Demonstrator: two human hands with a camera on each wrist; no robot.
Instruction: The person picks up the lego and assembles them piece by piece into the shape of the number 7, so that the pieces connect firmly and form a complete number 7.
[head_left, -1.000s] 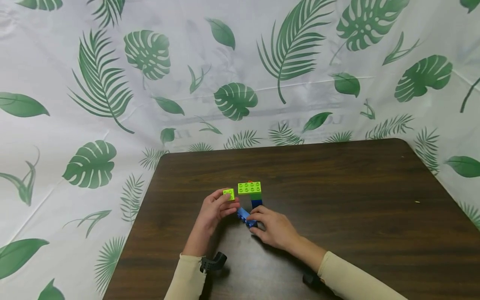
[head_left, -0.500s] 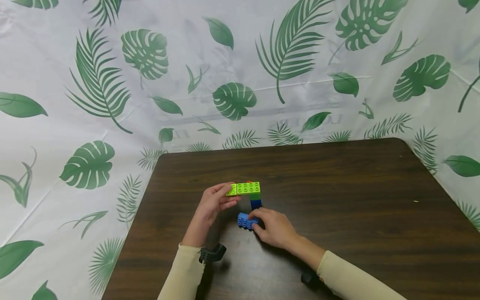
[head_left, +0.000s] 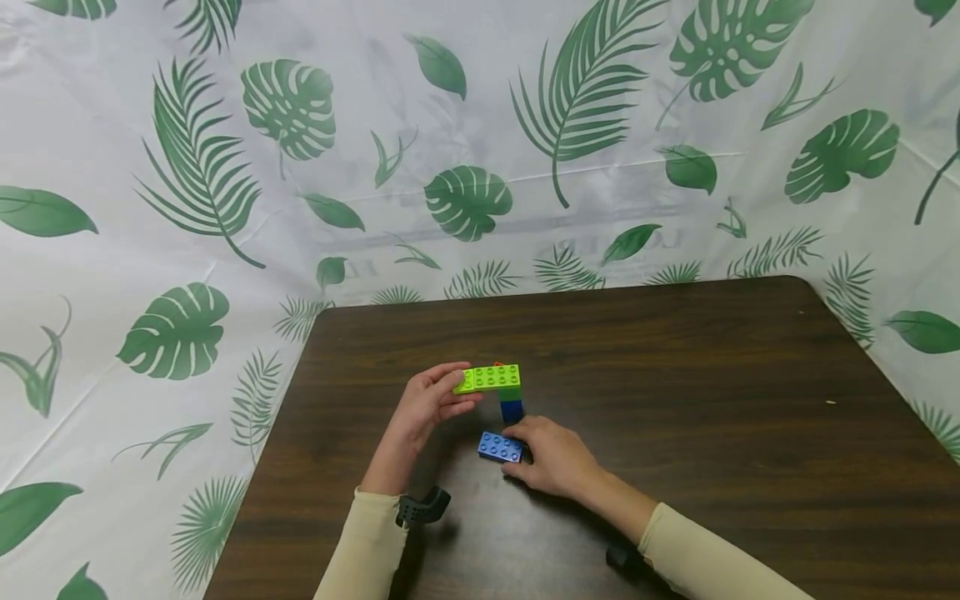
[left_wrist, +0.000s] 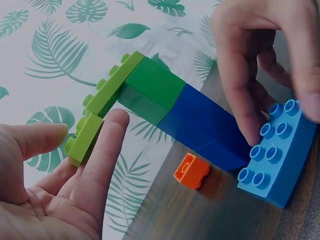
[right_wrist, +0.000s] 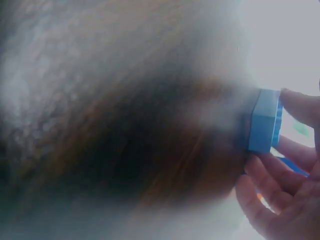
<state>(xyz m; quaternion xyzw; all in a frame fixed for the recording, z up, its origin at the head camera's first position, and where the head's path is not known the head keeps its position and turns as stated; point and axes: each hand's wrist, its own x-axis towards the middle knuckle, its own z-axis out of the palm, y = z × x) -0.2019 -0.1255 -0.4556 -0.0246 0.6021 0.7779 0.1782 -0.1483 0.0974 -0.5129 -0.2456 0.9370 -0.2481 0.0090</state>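
Between thumb and fingers, my left hand (head_left: 426, 402) pinches a small lime toy building brick (left_wrist: 85, 140). That brick lies end to end with a longer lime brick (head_left: 497, 377), which tops a stack and overhangs it to the left. Below it in the stack are a green brick (left_wrist: 152, 90) and dark blue bricks (left_wrist: 205, 125). My right hand (head_left: 557, 457) grips a light blue brick (head_left: 500, 447) by its right end, in front of the stack. Its studs face up in the head view. The right wrist view shows the same light blue brick (right_wrist: 264, 121) at the fingertips.
An orange brick (left_wrist: 192, 171) lies on the dark wooden table (head_left: 675, 400) behind the stack, mostly hidden in the head view. A white leaf-print sheet (head_left: 480, 125) hangs behind the table's far edge. Black straps (head_left: 423, 506) sit on the wrists.
My left hand has brought the small lime brick up and right against the long lime brick. My right hand has turned the light blue brick so its studs point up.
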